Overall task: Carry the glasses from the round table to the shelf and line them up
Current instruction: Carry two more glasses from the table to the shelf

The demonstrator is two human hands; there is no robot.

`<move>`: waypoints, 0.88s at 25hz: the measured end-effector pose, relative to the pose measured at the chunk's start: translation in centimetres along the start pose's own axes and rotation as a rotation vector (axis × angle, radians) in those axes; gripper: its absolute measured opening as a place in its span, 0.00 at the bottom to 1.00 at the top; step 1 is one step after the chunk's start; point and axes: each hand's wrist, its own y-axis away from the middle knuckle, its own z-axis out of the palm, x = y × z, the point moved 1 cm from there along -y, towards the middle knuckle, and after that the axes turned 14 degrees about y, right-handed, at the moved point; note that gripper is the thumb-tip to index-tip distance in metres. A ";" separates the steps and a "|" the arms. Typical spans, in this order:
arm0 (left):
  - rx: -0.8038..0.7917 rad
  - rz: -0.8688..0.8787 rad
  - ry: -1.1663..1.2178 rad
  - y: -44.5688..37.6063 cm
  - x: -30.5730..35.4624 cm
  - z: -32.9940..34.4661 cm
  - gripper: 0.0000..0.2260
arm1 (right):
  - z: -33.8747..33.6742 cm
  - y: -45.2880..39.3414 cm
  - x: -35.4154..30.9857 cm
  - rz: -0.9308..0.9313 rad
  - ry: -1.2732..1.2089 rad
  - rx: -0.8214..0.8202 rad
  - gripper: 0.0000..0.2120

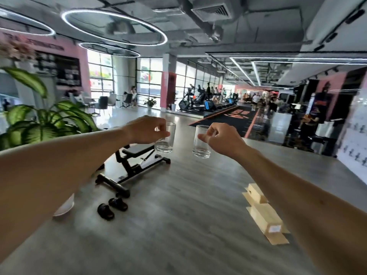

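I hold two clear, empty drinking glasses out in front of me, both in the air above the grey floor. My left hand (148, 129) pinches the rim of the left glass (165, 142) from above. My right hand (220, 136) pinches the rim of the right glass (200, 144) the same way. Both glasses hang roughly upright, about a hand's width apart. Neither the round table nor the shelf is in view.
A black workout bench (131, 165) stands on the floor ahead left, with a pair of black slippers (112, 208) near it. Wooden boxes (264, 217) lie on the floor at the right. A large green plant (45, 120) is at the left. Gym machines and people fill the far background.
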 end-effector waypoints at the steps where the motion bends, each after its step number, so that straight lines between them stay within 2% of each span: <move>1: 0.011 -0.037 -0.018 -0.9 -1.8 -0.5 0.11 | 1.0 -2.5 -0.5 -0.030 -0.009 -0.012 0.13; 9: 0.133 -0.318 -0.136 -1.0 -15.5 -6.5 0.09 | 11.2 -17.5 -9.7 -0.306 -0.102 -0.093 0.14; 15: 0.233 -0.580 -0.182 5.3 -26.2 -12.8 0.09 | 20.5 -22.9 -21.9 -0.506 -0.206 -0.174 0.13; 22: 0.308 -0.715 -0.237 9.2 -39.2 -21.4 0.10 | 29.4 -29.3 -37.1 -0.694 -0.242 -0.234 0.12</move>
